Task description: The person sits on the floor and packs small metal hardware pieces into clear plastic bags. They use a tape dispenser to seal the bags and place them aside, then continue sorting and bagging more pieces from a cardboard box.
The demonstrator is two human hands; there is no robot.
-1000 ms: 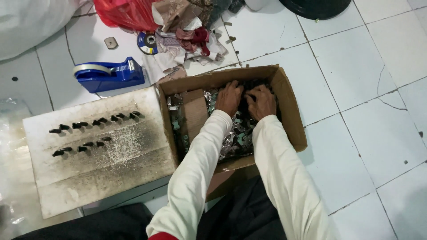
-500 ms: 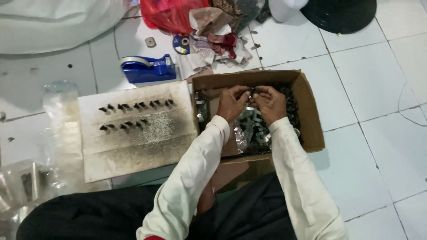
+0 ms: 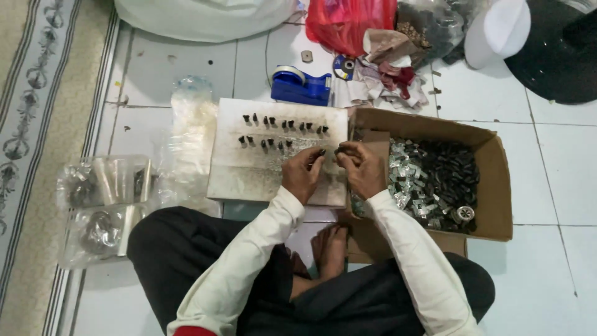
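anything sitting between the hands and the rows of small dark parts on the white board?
Nothing visible. The left hand and right hand are over the board's right edge, each pinching a small dark piece. Bare board lies between them and the rows of parts. The cardboard box is off to the right.

White tiled floor (image 3: 559, 180) bearing a cardboard box (image 3: 494, 186), a stained flat board (image 3: 249, 177) (small dark parts in rows), a blue tape dispenser (image 3: 301, 87), clear plastic bags (image 3: 102, 190), and a red bag (image 3: 348, 22).
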